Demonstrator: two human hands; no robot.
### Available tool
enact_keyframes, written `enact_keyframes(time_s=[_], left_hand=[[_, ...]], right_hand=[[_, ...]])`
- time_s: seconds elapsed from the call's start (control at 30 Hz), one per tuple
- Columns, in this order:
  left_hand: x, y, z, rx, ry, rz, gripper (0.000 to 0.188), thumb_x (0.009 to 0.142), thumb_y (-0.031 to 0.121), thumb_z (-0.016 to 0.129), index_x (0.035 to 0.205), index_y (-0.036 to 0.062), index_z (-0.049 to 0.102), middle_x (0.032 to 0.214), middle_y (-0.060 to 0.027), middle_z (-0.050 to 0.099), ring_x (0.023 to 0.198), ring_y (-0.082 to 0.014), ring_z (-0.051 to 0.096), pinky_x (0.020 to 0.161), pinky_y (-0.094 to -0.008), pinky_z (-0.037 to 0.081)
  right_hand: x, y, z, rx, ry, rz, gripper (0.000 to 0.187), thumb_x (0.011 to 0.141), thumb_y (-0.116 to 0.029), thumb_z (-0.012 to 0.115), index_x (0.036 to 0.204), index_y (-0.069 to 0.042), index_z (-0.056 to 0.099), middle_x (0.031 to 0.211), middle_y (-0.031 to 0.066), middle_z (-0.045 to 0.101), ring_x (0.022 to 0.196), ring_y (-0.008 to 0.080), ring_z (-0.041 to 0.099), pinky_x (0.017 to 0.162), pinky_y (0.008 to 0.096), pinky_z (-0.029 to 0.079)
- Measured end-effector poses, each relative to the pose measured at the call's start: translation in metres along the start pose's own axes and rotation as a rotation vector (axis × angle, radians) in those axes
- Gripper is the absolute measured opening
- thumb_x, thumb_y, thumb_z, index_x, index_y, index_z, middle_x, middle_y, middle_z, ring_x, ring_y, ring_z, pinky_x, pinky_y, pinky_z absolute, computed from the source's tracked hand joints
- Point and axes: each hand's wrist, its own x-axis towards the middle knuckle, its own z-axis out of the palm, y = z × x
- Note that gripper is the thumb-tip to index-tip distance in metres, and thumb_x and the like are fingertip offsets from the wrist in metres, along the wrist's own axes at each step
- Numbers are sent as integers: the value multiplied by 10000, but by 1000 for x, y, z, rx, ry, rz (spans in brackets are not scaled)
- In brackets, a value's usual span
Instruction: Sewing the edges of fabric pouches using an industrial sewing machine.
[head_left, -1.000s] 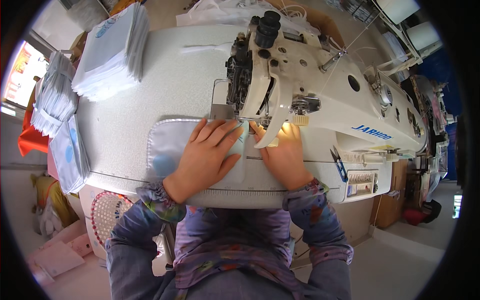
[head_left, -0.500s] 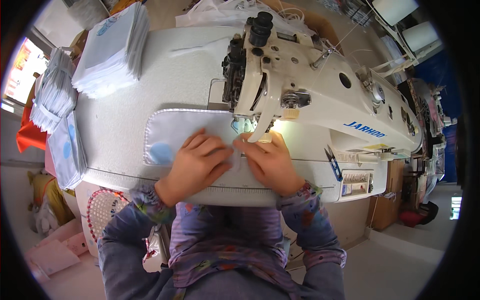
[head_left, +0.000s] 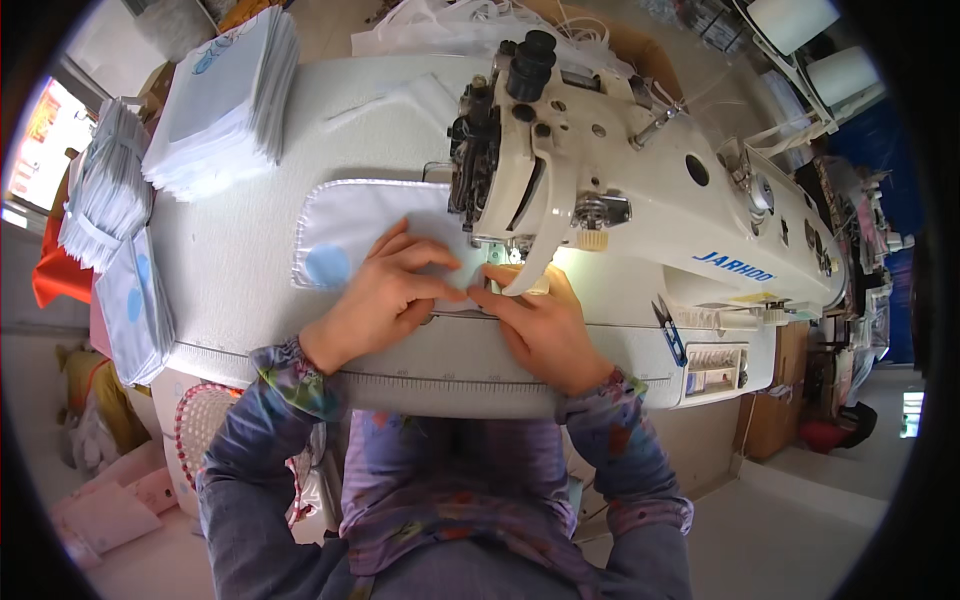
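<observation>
A pale grey-white fabric panel (head_left: 375, 207) with a stitched, rounded edge and a light blue dot lies flat on the sewing machine's bed, its right part under the needle area. My left hand (head_left: 385, 295) rests on the panel's near edge, fingers bent, index finger and thumb at the cloth. Close to the needle, my right hand (head_left: 548, 328) pinches the same edge; its fingertips are partly hidden behind the machine's white lever. The white sewing machine (head_left: 620, 180) has its lamp lit over the stitching spot.
Stacked fabric panels (head_left: 215, 110) stand at the far left, beside tied bundles (head_left: 105, 190) at the table's edge. Blue-handled thread snips (head_left: 670, 332) and a small parts tray (head_left: 713, 370) lie at the right. A white strip (head_left: 395, 103) lies behind the panel.
The panel has slid away from the table's front edge, and my left hand has shifted slightly away with it. My right hand stays by the needle. The white strip behind has bunched up.
</observation>
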Motion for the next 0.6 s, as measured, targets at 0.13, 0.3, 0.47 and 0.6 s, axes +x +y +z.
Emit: enact_keyframes(time_s=[0.13, 0.3, 0.47, 0.6], left_hand=[[14, -15, 0, 16, 27, 35, 332, 784, -8, 744, 1040, 187, 824, 1269, -30, 702, 1277, -277, 634, 1283, -622, 315], [29, -35, 0, -5, 78, 74, 308, 805, -27, 726, 1017, 176, 819, 1237, -21, 721, 1254, -270, 652, 1279, -637, 314], [46, -47, -4, -67, 149, -4, 239, 818, -48, 715, 977, 117, 782, 1097, -62, 747, 1124, -299, 709, 1259, -649, 343], [45, -87, -40, 415, 580, -229, 132, 893, 15, 694, 1015, 32, 741, 1072, -153, 758, 1034, -398, 717, 904, -465, 588]], right_hand=[[5, -3, -1, -60, 10, 23, 501, 848, 20, 704, 1317, -145, 764, 1355, 88, 733, 1160, 342, 683, 1005, 460, 519], [7, -3, 8, -163, -10, 104, 535, 844, 21, 703, 1355, -135, 741, 1356, 120, 731, 1137, 381, 677, 981, 484, 536], [1, 4, 11, -176, 2, 130, 523, 856, 20, 699, 1358, -121, 739, 1350, 151, 731, 1113, 403, 683, 963, 496, 550], [1, 8, 13, -130, 75, 126, 471, 888, -17, 707, 1346, -117, 753, 1122, 131, 641, 1008, 368, 632, 874, 477, 523]])
